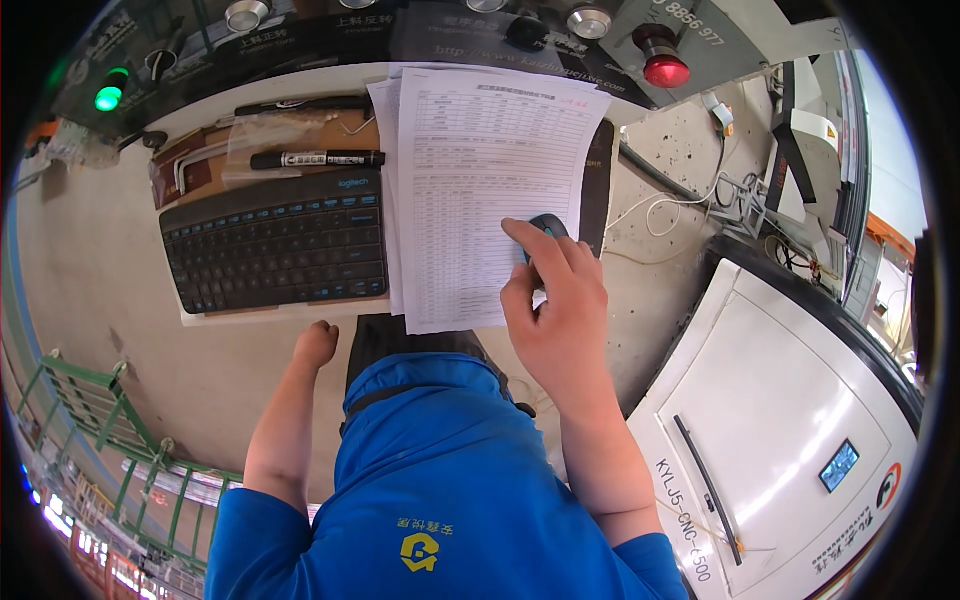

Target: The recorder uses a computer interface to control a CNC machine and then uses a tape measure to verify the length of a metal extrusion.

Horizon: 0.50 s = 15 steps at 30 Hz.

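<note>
My right hand [560, 300] grips a dark computer mouse [549, 225], thumb along its near left side and index finger reaching past its left edge. The mouse rests on a stack of printed sheets [460, 220] covered with tables, and my palm hides most of it. Low beside my body, my left hand [318, 343] hangs in a loose fist just below the shelf's front edge, with nothing visible in it. A black keyboard [275, 245] with blue markings lies left of the papers, apart from both hands.
Behind the keyboard lie a black marker [318, 160], hex keys [205, 158] and a clear plastic bag. A control panel above carries a red mushroom button [664, 58] and a lit green button [112, 92]. White machine housing [770, 420] stands right; green railing [110, 400] left.
</note>
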### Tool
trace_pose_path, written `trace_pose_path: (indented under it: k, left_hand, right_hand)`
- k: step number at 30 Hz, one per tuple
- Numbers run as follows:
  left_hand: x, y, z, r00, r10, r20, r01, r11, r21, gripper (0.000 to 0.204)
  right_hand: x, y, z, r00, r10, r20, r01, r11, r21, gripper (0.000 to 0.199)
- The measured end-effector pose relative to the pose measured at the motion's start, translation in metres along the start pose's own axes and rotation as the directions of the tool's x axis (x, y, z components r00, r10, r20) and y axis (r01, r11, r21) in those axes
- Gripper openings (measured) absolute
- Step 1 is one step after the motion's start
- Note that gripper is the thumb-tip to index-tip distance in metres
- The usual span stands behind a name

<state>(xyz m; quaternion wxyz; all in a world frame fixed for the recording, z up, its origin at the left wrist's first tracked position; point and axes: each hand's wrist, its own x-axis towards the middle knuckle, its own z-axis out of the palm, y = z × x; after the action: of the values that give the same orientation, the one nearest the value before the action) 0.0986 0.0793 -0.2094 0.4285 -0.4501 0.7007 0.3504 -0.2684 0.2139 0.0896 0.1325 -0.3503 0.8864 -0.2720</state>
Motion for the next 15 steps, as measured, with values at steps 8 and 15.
trace_pose_path:
  k: [8,15]
  left_hand:
    - [-0.0019,0.0011,0.0,1.0,0.008,-0.01,-0.008,1.0,-0.016,0.043]
    - [-0.0041,0.0012,0.0015,1.0,0.006,-0.023,-0.006,0.999,-0.033,0.043]
  right_hand:
    - [0.006,-0.008,-0.0011,1.0,-0.025,-0.006,0.025,1.0,0.009,0.038]
    - [0.0006,-0.007,0.0017,0.999,0.006,0.033,-0.008,0.998,0.06,0.041]
